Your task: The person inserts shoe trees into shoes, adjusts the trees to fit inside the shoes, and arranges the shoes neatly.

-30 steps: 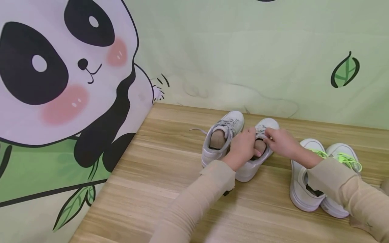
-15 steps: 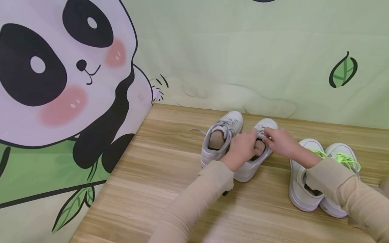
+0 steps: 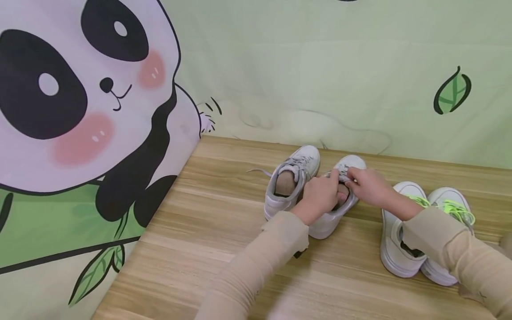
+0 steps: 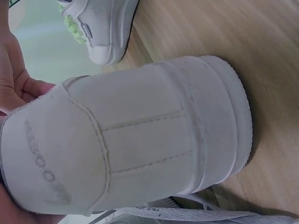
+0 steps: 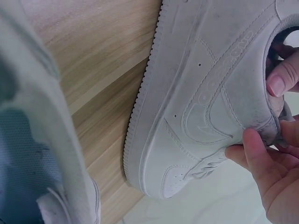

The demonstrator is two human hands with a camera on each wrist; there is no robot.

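Observation:
Two white lace-up shoes stand side by side on a wooden surface. The left hand (image 3: pixel 321 194) grips the tongue area of the nearer-right white shoe (image 3: pixel 326 226), its thumb inside the opening. On that shoe's other side, the right hand (image 3: pixel 370 187) pinches at the grey shoelace (image 5: pixel 270 136) by the top eyelets; the lace is mostly covered by fingers. In the left wrist view the shoe's heel (image 4: pixel 140 135) fills the middle. The other white shoe (image 3: pixel 280 204) sits untouched at left, its loose lace (image 3: pixel 260 170) trailing on the surface.
Another pair of white shoes (image 3: pixel 402 262) with bright green laces (image 3: pixel 456 211) stands at right, under the right forearm. Behind the wooden surface (image 3: pixel 192 213) rises a pale green backdrop (image 3: pixel 320 66). A panda drawing (image 3: pixel 132 102) covers the left side.
The left thumb has moved from outside, pointing back over the shoe opening, down into it. The right hand has stayed nearly still, and the shoes have not moved.

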